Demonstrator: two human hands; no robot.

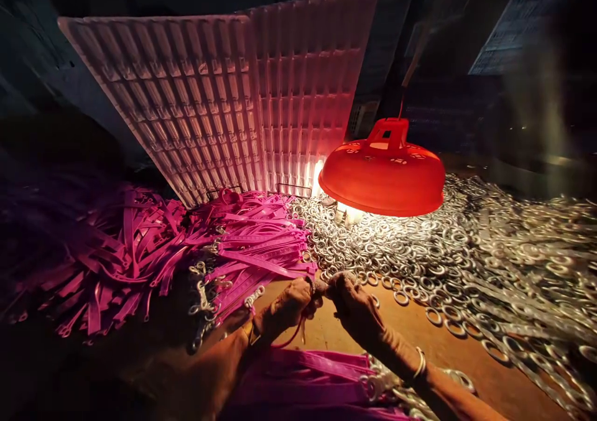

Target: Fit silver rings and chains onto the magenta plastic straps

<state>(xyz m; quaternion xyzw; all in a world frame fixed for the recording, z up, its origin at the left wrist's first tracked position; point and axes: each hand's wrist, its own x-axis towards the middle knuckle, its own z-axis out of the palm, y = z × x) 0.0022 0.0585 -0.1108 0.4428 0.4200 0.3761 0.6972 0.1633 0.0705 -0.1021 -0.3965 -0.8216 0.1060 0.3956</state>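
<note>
My left hand (298, 298) and my right hand (351, 296) meet close together at the middle of the table, both with fingers closed. From my left hand hangs a thin, dark pinkish strap (295, 335). The fingertips of my right hand pinch close to the left ones; what they hold is hidden. Just beyond my left hand lies a heap of flat pink straps (261, 237), some with silver clasps (201, 293) on their ends. A wide pile of metal rings (401, 253) spreads beyond my right hand. More pink straps with metal ends form a bundle (317, 380) below my wrists.
A red lamp shade (382, 178) hangs low over the rings, its bulb lit. Two ribbed translucent panels (219, 97) stand upright behind the straps. Another tangled strap pile (107, 259) lies at left. Bare brown tabletop (401, 324) shows right of my right hand.
</note>
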